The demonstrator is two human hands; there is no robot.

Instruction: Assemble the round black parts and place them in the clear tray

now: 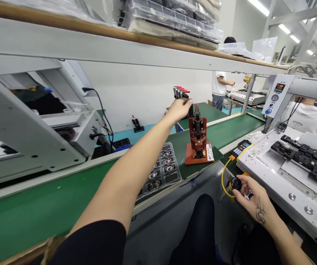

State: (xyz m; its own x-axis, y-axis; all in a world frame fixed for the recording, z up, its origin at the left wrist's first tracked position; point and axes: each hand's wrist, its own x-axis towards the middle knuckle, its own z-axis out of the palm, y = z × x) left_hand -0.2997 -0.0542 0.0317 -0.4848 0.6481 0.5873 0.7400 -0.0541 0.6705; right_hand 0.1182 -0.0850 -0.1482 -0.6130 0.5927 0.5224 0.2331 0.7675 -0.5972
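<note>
My left hand [180,109] is stretched far forward, its fingers bent against a dark part beside the black toggle clamps [180,90] with red-tipped levers. What it grips is mostly hidden by the hand. Low on the right, my right hand [250,195] pinches a round black part [236,183] with a glossy face between thumb and fingers. More shiny metal shows under those fingers. Between the hands stands a red-brown toggle press [198,134] on its base plate. A clear tray [176,176] of round parts in compartments lies beneath my left forearm.
A yellow cable [223,176] loops beside my right hand from a small keypad device [240,148]. At right is a white machine [281,184] with black fixtures. A shelf [147,46] crosses overhead. A single clamp [137,125] stands at the back; co-workers are beyond.
</note>
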